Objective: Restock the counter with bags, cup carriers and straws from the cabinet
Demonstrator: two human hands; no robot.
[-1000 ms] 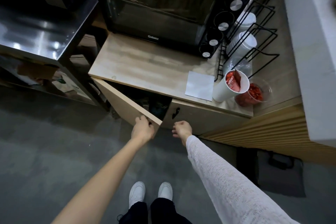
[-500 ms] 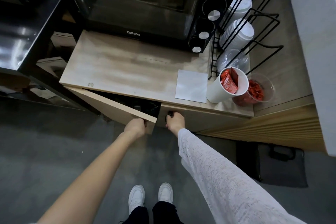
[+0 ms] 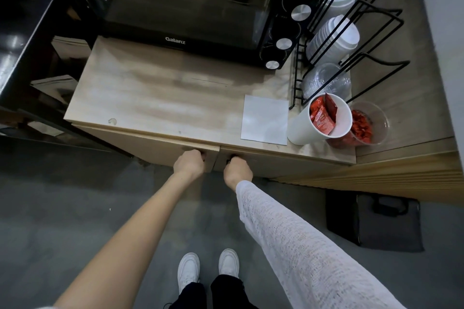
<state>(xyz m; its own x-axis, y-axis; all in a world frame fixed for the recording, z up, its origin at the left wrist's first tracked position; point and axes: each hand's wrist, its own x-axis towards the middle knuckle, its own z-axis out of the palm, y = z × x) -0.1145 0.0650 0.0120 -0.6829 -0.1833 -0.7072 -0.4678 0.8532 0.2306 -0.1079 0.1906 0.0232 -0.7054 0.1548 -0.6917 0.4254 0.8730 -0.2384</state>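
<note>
The left cabinet door (image 3: 160,150) had swung shut since before. The left hand (image 3: 188,163) gripped its edge, and the right hand (image 3: 237,170) gripped the right door's (image 3: 276,162) dark handle (image 3: 229,159).

Bearing, on a pale wood-grain counter (image 3: 155,98), a black Galanz oven (image 3: 190,10) at the back, a white paper sheet (image 3: 265,119) near the front edge, a white cup (image 3: 319,121) of red sachets, a clear cup (image 3: 366,125) touching it, and a black wire rack (image 3: 351,40) of lids.

left hand (image 3: 188,163): fingers curled, arm extended | right hand (image 3: 238,171): fingers curled, arm extended
</note>
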